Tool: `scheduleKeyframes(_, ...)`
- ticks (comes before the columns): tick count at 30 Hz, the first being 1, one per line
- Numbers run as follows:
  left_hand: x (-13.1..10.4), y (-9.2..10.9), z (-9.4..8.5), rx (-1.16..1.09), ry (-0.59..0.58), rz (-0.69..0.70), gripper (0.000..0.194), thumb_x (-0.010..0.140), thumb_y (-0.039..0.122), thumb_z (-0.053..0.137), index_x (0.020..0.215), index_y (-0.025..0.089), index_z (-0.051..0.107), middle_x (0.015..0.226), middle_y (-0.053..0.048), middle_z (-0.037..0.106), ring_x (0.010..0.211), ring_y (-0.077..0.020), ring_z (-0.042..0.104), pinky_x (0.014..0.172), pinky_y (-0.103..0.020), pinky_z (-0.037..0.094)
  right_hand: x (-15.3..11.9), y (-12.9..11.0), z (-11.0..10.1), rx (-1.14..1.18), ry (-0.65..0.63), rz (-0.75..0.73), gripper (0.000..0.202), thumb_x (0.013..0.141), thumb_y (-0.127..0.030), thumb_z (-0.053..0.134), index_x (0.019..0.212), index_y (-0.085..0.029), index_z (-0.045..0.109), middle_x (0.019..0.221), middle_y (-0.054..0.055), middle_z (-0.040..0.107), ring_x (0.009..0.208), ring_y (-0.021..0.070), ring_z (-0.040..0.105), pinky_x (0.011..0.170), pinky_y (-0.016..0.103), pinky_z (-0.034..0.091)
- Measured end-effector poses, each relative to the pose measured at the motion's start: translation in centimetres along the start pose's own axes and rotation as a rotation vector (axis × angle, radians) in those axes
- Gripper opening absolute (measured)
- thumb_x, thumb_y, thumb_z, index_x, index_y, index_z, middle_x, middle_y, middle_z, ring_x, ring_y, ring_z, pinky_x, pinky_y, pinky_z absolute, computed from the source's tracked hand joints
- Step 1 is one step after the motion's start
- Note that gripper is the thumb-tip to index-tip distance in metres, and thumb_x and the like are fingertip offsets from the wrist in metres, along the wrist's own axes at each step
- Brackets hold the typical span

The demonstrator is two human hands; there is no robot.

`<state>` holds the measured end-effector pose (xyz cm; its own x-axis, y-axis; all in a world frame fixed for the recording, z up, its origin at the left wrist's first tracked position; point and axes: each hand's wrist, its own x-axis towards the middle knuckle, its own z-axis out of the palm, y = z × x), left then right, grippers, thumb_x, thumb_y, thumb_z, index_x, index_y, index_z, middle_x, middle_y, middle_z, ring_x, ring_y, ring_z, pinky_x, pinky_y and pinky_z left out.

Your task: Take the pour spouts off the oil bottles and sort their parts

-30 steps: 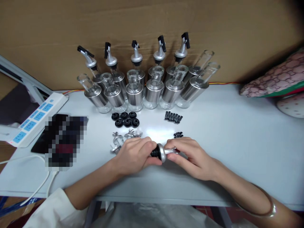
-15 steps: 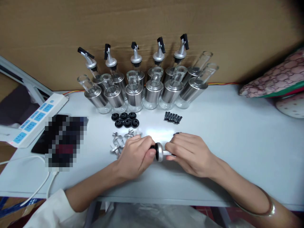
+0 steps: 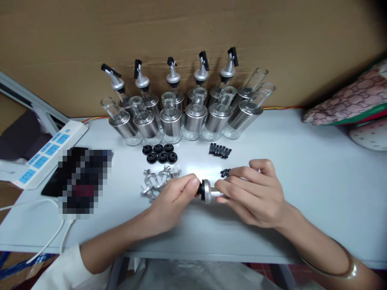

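Observation:
Between my hands, above the near part of the table, lies a pourer spout (image 3: 207,191) held sideways, silver with a black stopper end. My left hand (image 3: 173,199) is closed on the black stopper. Fingers of my right hand (image 3: 254,193) pinch the silver spout end, whose tip they hide. Silver spout parts (image 3: 155,181) lie in a pile just beyond my left hand. Behind them sit black stoppers (image 3: 160,153) in two rows. Several small black levers (image 3: 219,150) line up farther right, and tiny black rings (image 3: 225,173) show by my right fingertips.
Glass bottles with steel bands (image 3: 171,121) stand in two rows at the back; several rear ones carry pourers (image 3: 173,74). A power strip (image 3: 45,155), a dark phone (image 3: 54,181) and white cables are at left. A patterned bag (image 3: 344,96) rests at right, before a cardboard wall (image 3: 169,28).
The spout has shifted slightly right with my hands. My right index finger has lifted and bent away, and the tiny black rings now show more. My left thumb has moved up along the stopper.

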<state>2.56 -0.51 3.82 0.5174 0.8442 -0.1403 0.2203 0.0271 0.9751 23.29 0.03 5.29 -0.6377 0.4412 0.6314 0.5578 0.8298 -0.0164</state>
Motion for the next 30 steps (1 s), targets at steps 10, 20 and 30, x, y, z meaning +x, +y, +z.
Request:
scheduleKeyframes(10, 0.2, -0.3, -0.4, 0.600, 0.196, 0.635, 0.043, 0.103, 0.037, 0.019, 0.078, 0.018, 0.049, 0.065, 0.001, 0.049, 0.060, -0.0135, 0.041, 0.060, -0.028, 0.034, 0.0, -1.4, -0.1, 0.364, -0.023, 0.286, 0.026, 0.099, -0.029, 0.041, 0.078, -0.019, 0.053, 0.054, -0.005, 0.050, 0.049, 0.0110, 0.037, 0.064, 0.036, 0.026)
scheduleKeyframes(20, 0.6, -0.7, -1.4, 0.924, 0.269, 0.851, 0.035, 0.102, 0.040, 0.025, 0.095, 0.016, 0.051, 0.071, -0.002, 0.056, 0.065, -0.0163, 0.046, 0.062, -0.030, 0.036, 0.3, -1.6, 0.3, 0.992, -0.189, 0.776, 0.049, 0.095, -0.049, 0.043, 0.056, -0.020, 0.042, 0.048, -0.004, 0.034, 0.051, 0.0123, 0.033, 0.050, 0.028, 0.028)
scheduleKeyframes(30, 0.9, -0.8, -4.2, 1.046, 0.348, 1.011, 0.015, 0.100, 0.020, 0.037, 0.096, 0.017, 0.051, 0.078, -0.004, 0.064, 0.077, -0.0160, 0.062, 0.066, -0.029, 0.042, 0.2, -0.9, 0.9, 1.626, -0.263, 1.122, 0.044, 0.085, -0.051, 0.055, 0.057, -0.019, 0.045, 0.045, -0.008, 0.022, 0.043, 0.0075, 0.016, 0.042, 0.026, 0.011)
